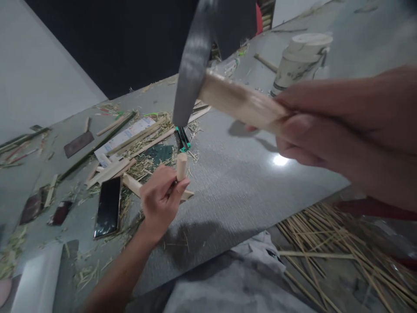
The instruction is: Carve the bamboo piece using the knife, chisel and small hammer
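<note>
An upright wooden rod [182, 167] stands over the grey table [247, 187], the left hand's [161, 198] fingers closed around it, while the right hand [325, 126] grips one raised hammer [231, 98]. To the rod's right, room stretches to the table's near edge. Beyond sits one white bucket [299, 58], contents hidden; one phone [108, 206] lies left.
</note>
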Action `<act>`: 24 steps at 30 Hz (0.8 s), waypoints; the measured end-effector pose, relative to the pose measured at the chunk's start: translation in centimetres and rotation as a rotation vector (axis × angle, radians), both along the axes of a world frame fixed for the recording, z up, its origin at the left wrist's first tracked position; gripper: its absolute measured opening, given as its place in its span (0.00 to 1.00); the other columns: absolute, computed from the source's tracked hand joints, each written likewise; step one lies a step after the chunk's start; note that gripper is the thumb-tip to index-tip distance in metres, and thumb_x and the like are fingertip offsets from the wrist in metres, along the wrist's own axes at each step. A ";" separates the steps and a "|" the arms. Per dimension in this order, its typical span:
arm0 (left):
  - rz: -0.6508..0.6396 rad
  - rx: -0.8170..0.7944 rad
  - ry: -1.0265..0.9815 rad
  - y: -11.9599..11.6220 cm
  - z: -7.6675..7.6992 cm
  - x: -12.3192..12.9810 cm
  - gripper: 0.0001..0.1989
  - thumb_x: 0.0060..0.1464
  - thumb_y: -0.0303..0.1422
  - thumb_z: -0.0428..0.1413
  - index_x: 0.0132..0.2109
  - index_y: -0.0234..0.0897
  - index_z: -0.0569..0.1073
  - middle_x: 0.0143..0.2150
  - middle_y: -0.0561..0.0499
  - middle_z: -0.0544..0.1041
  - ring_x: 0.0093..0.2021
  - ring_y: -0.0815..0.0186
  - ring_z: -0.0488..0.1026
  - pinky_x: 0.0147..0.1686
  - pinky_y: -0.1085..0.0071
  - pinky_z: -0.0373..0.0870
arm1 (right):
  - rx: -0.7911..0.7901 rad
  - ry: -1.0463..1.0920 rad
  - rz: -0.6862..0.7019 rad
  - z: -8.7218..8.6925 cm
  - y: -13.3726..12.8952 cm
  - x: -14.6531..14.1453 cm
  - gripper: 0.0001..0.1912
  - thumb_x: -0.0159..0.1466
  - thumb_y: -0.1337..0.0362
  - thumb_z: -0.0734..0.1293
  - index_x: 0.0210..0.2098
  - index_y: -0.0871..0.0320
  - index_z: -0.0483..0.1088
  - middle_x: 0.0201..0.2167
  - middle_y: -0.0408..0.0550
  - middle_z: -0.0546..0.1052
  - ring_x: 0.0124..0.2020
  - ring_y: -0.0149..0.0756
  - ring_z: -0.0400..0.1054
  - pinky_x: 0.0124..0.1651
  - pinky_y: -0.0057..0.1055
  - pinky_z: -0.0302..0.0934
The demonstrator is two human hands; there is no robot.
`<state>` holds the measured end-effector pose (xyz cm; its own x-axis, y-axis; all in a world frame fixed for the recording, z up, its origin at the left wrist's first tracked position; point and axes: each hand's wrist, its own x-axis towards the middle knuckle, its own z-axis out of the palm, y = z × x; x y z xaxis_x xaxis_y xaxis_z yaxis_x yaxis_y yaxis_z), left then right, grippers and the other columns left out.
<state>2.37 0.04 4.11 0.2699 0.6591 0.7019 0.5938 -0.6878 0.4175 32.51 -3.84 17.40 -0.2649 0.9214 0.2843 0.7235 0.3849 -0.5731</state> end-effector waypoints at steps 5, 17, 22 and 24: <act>0.005 0.026 0.019 0.2 -0.3 -0.3 0.12 0.65 0.32 0.62 0.31 0.40 0.75 0.27 0.54 0.75 0.28 0.68 0.69 0.32 0.69 0.68 | 0.117 -0.188 0.082 -0.2 0.1 0.0 0.23 0.80 0.44 0.54 0.34 0.48 0.67 0.14 0.37 0.60 0.11 0.26 0.52 0.14 0.32 0.39; 0.007 0.023 -0.011 0.0 -0.1 0.0 0.15 0.66 0.34 0.62 0.30 0.39 0.74 0.27 0.54 0.75 0.27 0.69 0.69 0.31 0.69 0.67 | 0.132 -0.240 0.102 0.1 -0.4 -0.3 0.23 0.80 0.44 0.54 0.34 0.47 0.66 0.10 0.35 0.57 0.09 0.25 0.48 0.13 0.34 0.39; 0.011 -0.002 -0.007 0.0 -0.1 0.0 0.15 0.67 0.35 0.62 0.30 0.39 0.75 0.27 0.54 0.75 0.28 0.68 0.70 0.31 0.70 0.67 | 0.101 -0.267 0.016 0.5 -0.6 -0.3 0.23 0.80 0.43 0.52 0.37 0.46 0.67 0.13 0.35 0.60 0.10 0.23 0.52 0.13 0.32 0.43; -0.006 0.020 -0.023 0.0 -0.1 0.0 0.14 0.67 0.34 0.62 0.30 0.39 0.75 0.27 0.54 0.75 0.28 0.68 0.70 0.31 0.69 0.67 | 0.095 -0.263 0.100 0.4 -0.7 -0.5 0.22 0.80 0.43 0.53 0.38 0.44 0.69 0.10 0.35 0.57 0.09 0.25 0.48 0.13 0.34 0.40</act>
<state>2.33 0.06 4.05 0.2576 0.6436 0.7207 0.5800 -0.6996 0.4174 32.04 -4.57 17.76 -0.4289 0.8598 0.2772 0.7985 0.5043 -0.3286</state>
